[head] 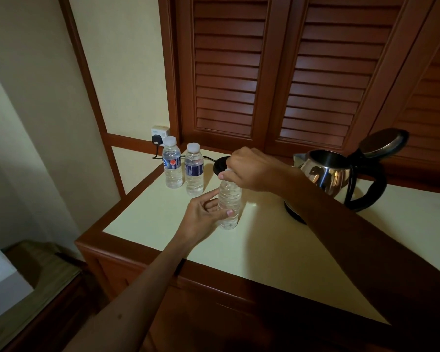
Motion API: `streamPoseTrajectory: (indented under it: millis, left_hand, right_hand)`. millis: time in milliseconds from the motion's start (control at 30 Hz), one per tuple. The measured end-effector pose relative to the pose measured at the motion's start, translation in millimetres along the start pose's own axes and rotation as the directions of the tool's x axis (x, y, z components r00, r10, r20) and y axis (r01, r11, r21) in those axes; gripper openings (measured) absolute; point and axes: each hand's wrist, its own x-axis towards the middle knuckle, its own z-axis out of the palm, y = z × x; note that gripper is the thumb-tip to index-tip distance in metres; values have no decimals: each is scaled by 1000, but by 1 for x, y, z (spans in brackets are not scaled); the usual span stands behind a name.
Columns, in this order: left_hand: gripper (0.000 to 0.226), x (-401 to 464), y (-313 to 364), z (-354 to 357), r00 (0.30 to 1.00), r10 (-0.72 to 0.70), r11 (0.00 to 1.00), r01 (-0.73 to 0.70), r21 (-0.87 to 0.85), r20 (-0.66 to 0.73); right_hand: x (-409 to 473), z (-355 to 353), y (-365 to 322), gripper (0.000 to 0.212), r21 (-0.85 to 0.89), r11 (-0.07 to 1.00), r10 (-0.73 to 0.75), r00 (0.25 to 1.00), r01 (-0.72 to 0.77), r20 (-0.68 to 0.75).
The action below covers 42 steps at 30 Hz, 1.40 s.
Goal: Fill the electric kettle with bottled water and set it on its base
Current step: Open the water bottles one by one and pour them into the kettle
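Your right hand (249, 171) closed over the white cap of a label-free water bottle (229, 201) while your left hand (203, 214) wrapped thumb and fingers around its lower body, pinning it upright on the cream countertop (277, 250). Whether the cap had begun to turn could not be told.

Just right of that bottle, the stainless kettle (325, 174) stood with its lid (384, 143) tipped open, partly hidden behind your right forearm. Its black base (220, 165) lay behind your right hand, near the back edge and well apart from the kettle. 2 more capped bottles (183, 166) waited side by side to the left of the base.

Trouble looked likeliest at the cap: the thin plastic would buckle under a hard squeeze from your left hand, and water could jump out once the seal broke. A spill there would matter, since the base's cord ran to a plug (156, 139) in the wall socket. Your right forearm also passed close to the kettle, and a careless swing could knock it.
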Motion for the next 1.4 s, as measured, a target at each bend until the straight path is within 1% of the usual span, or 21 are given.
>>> streamPoseTrajectory:
  millis: [33, 133, 233, 300, 400, 500, 567, 667, 700, 733, 800, 867, 933, 1000, 1133, 1300, 1400]
  left_hand:
    - [64, 0, 0, 0, 1000, -2, 1000, 2, -1, 1]
    - [66, 1, -2, -1, 1000, -6, 1000, 6, 13, -1]
    - [71, 2, -3, 0, 1000, -15, 1000, 15, 9, -3]
    - [72, 1, -2, -1, 1000, -19, 1000, 19, 4, 1]
    - [66, 2, -4, -2, 1000, -8, 1000, 8, 21, 1]
    - [65, 1, -5, -2, 1000, 0, 1000, 0, 25, 10]
    - [63, 0, -4, -1, 1000, 3, 999, -3, 42, 3]
    - [63, -1, -1, 0, 1000, 16, 998, -16, 60, -2]
    - [63, -1, -1, 0, 1000, 19, 998, -19, 66, -6]
    - [64, -2, -1, 0, 1000, 22, 997, -21, 72, -11]
    - [64, -3, -1, 1, 999, 28, 996, -27, 80, -18]
    - [64, -4, -1, 1, 999, 34, 996, -33, 83, -11]
    - [63, -4, 0, 2, 999, 31, 996, -30, 89, -12]
    - [62, -4, 0, 2, 1000, 28, 994, -27, 103, -5]
    - [59, -4, -1, 3, 1000, 18, 990, -18, 137, 1]
    - [50, -3, -3, 6, 998, -5, 985, 17, 171, -66]
    - [46, -4, -1, 9, 996, 3, 979, 16, 202, -90]
  right_hand:
    - [-1, -1, 0, 44, 14, 999, -34, 999, 34, -4]
    - [-5, -2, 6, 33, 129, 982, -141, 990, 141, -8]
    - [-9, -2, 14, 17, 214, 958, -193, 981, 192, -17]
    - [-13, -1, 15, 22, 294, 937, -175, 982, 189, -73]
    - [-18, 0, 11, 29, 464, 870, -95, 981, 165, -169]
    - [-20, 4, 7, 32, 604, 791, 80, 962, 99, -263]
    - [-24, 11, 8, 30, 651, 757, 222, 916, 53, -333]
    - [-41, 35, 14, 28, 679, 734, 388, 839, -30, -382]
    - [-49, 46, 18, 28, 680, 731, 415, 832, -63, -369]
    - [-57, 57, 20, 29, 676, 730, 424, 841, -99, -335]
    - [-74, 82, 23, 31, 657, 723, 439, 877, -214, -197]
    - [-88, 104, 22, 33, 640, 690, 473, 880, -337, -46]
    - [-97, 120, 19, 35, 618, 677, 488, 872, -400, 30]
    - [-101, 131, 15, 36, 582, 696, 494, 869, -421, 38]
    - [-102, 143, 10, 40, 524, 740, 500, 866, -421, -11]
    - [-105, 141, 8, 39, 505, 765, 480, 877, -401, -31]
    - [-111, 138, 10, 45, 522, 756, 469, 883, -395, -10]
